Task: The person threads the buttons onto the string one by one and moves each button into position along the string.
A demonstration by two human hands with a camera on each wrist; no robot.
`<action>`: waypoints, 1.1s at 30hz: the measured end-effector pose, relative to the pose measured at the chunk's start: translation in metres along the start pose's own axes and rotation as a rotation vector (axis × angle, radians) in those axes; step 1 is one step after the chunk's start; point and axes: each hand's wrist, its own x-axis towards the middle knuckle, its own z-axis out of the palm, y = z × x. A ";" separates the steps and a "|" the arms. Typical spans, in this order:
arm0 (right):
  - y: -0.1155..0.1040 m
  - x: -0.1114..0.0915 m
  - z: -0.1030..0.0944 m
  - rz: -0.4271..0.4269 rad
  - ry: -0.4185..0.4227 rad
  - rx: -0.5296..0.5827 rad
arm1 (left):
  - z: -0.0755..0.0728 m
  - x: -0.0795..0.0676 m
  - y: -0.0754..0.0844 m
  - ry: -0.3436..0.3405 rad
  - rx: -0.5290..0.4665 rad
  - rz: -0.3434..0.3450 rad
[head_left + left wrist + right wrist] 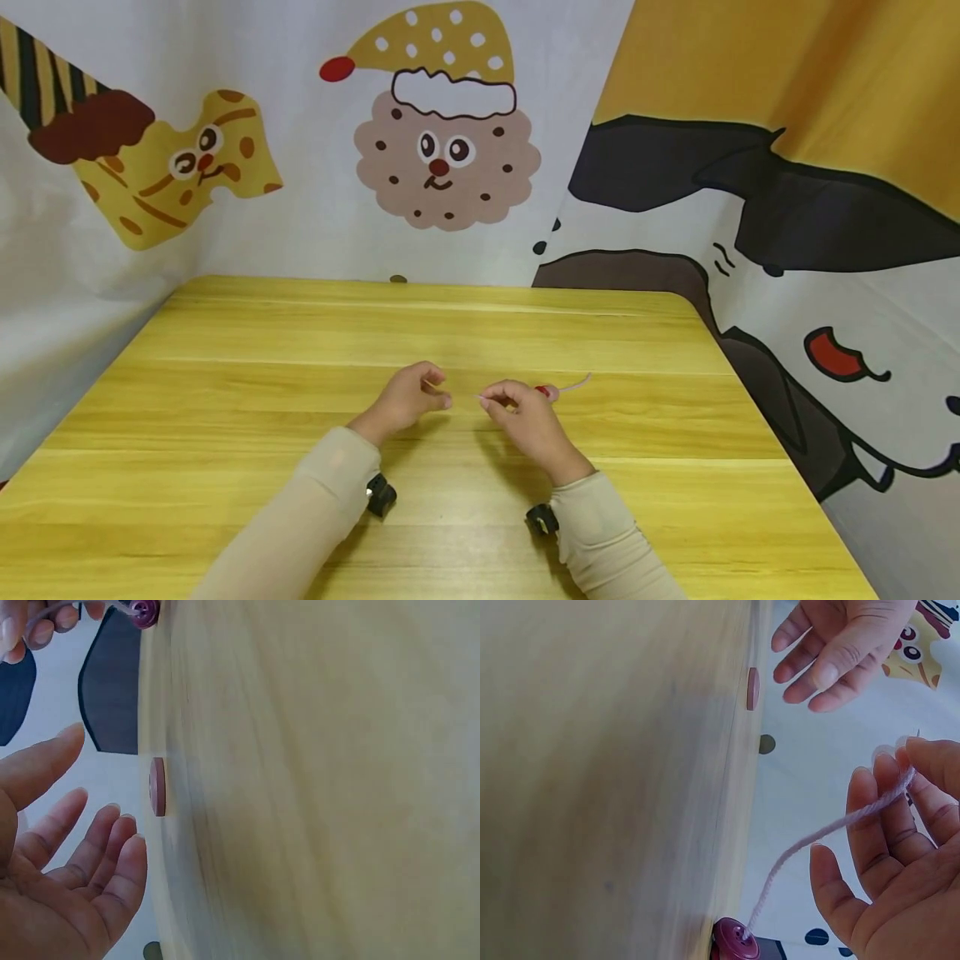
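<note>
My right hand (528,421) pinches one end of a pink yarn (806,838) between thumb and fingertips, and a thin pointed tip shows just past them. From there the yarn runs down through the holes of a dark red button (735,939) low in the right wrist view. In the head view, red and pink buttons (552,392) sit beside the right hand, with a yarn tail trailing right. My left hand (401,404) is held a short way left, fingers relaxed and holding nothing. Near it a reddish disc (157,786) appears edge-on over the tabletop.
The wooden table (225,467) stretches under both hands. Behind it and along the right hangs a curtain (300,225) printed with cartoon figures. A small black camera sits at each wrist.
</note>
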 end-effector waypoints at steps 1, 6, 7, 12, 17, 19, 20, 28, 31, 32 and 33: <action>0.000 0.000 0.000 0.002 -0.002 0.002 | 0.000 0.001 0.001 -0.008 0.005 -0.002; -0.001 0.000 -0.002 0.017 -0.016 0.010 | -0.001 0.006 0.000 -0.046 0.064 0.020; -0.001 0.000 -0.002 0.017 -0.018 0.009 | -0.001 0.007 0.001 -0.054 0.073 0.023; 0.000 0.001 -0.002 0.009 -0.021 -0.001 | -0.001 0.011 0.002 -0.097 0.086 0.014; 0.000 0.001 -0.002 0.008 -0.016 -0.003 | -0.001 0.013 0.005 -0.122 0.112 -0.015; -0.001 0.001 -0.002 0.008 -0.013 -0.003 | -0.001 0.015 0.006 -0.126 0.131 -0.023; -0.001 0.001 -0.002 0.005 -0.012 -0.002 | -0.001 0.015 0.006 -0.128 0.143 -0.024; -0.002 0.001 -0.002 -0.009 -0.001 -0.005 | 0.000 0.017 0.007 -0.144 0.209 -0.027; -0.001 0.001 -0.002 -0.013 0.001 -0.007 | 0.001 0.018 0.006 -0.144 0.216 -0.007; -0.001 0.001 -0.002 -0.014 0.001 -0.007 | 0.001 0.019 0.006 -0.143 0.219 -0.003; -0.001 0.001 -0.002 -0.012 0.001 -0.007 | 0.002 0.019 0.006 -0.140 0.216 -0.005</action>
